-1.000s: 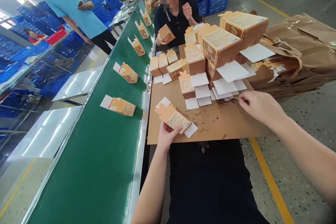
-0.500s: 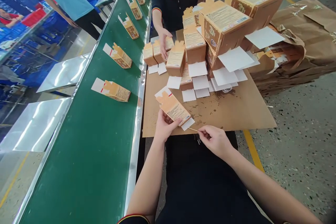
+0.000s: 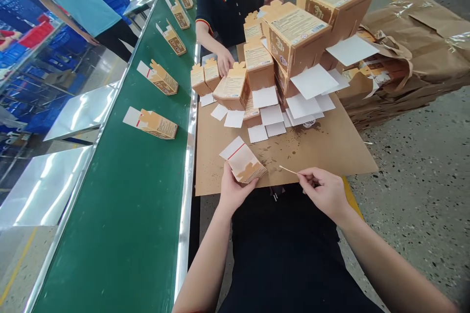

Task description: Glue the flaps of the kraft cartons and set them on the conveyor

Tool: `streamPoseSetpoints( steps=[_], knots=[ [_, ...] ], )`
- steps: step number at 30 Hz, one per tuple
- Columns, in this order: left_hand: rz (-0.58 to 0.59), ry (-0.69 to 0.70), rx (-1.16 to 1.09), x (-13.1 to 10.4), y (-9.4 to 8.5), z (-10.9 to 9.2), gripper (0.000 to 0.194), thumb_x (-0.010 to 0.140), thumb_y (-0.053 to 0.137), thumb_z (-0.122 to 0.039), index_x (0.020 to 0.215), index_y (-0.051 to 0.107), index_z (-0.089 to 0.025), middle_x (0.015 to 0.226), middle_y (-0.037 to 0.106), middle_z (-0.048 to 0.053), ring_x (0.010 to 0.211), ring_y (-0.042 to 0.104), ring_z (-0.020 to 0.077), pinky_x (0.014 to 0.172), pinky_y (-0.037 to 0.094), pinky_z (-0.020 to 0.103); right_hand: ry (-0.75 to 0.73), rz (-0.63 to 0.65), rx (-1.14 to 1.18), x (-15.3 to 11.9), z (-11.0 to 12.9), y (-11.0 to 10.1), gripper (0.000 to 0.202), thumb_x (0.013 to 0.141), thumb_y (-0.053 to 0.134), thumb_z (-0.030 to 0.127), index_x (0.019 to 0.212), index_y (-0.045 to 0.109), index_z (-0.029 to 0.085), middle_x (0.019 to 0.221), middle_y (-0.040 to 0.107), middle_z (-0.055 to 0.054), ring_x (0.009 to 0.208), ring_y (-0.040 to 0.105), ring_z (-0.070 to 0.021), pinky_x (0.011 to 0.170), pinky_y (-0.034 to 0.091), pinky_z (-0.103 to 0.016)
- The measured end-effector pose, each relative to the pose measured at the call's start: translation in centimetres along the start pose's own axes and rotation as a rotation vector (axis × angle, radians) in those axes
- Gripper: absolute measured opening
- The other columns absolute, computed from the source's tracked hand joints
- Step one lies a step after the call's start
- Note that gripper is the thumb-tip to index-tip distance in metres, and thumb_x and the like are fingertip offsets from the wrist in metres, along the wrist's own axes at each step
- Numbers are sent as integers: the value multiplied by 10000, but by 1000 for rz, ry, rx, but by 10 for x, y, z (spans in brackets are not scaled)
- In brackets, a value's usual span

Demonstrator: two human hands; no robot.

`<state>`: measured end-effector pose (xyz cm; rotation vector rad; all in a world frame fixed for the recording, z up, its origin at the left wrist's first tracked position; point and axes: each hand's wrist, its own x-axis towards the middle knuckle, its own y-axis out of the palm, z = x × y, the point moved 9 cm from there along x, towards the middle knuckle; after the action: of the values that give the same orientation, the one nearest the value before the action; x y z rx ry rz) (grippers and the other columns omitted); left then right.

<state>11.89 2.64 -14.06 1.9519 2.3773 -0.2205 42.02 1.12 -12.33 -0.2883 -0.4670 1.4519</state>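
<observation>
My left hand point(image 3: 237, 193) is closed around a small orange-brown carton point(image 3: 253, 173) near the front edge of the cardboard sheet. The carton is tilted, with a long white flap point(image 3: 237, 149) crossed by a red strip pointing away from me. To its right, my right hand point(image 3: 323, 190) pinches a thin pale stick point(image 3: 288, 170) between thumb and fingertips. The stick points left toward the carton and is apart from it. Whether its tip is cotton is too small to tell. Ahead of both hands stand stacked cartons point(image 3: 259, 61) with white flaps sticking out.
A green conveyor belt point(image 3: 135, 215) runs along my left with several upright cartons point(image 3: 157, 123) on it. Across the cardboard sheet point(image 3: 323, 156), a co-worker's hand point(image 3: 224, 61) touches the cartons. A brown paper-wrapped pile point(image 3: 411, 63) lies at the right. Another person stands beyond the belt.
The carton in my left hand has turned, its printed side giving way to the white flap side. My right hand has moved right with the stick, away from the carton. The co-worker shifted a carton closer.
</observation>
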Motion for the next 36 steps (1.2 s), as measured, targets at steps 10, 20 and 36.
streamPoseSetpoints(
  steps=[10, 20, 36],
  knots=[
    [-45, 34, 107, -5, 1, 11, 524, 632, 1072, -226, 1073, 791, -251, 1112, 777, 108, 1141, 770, 405, 1102, 597, 583, 97, -64, -3, -14, -14, -28, 302, 1032, 702, 519, 839, 771, 298, 700, 756, -24, 554, 727, -237, 602, 656, -404],
    [-495, 94, 359, 0, -130, -14, 663, 574, 1072, -284, 1145, 741, -229, 1133, 778, 116, 1198, 776, 427, 1184, 572, 648, 62, -115, -47, -1, -13, -44, 296, 991, 739, 548, 864, 801, 288, 633, 735, -27, 538, 741, -269, 610, 654, -434],
    [-1047, 90, 410, -43, -287, 4, 754, 750, 960, -399, 1338, 498, -302, 1314, 572, 87, 1416, 641, 357, 1250, 530, 636, 81, -173, -14, -4, -25, -57, 297, 974, 760, 573, 860, 826, 307, 621, 733, -38, 507, 721, -273, 567, 655, -441]
  ],
)
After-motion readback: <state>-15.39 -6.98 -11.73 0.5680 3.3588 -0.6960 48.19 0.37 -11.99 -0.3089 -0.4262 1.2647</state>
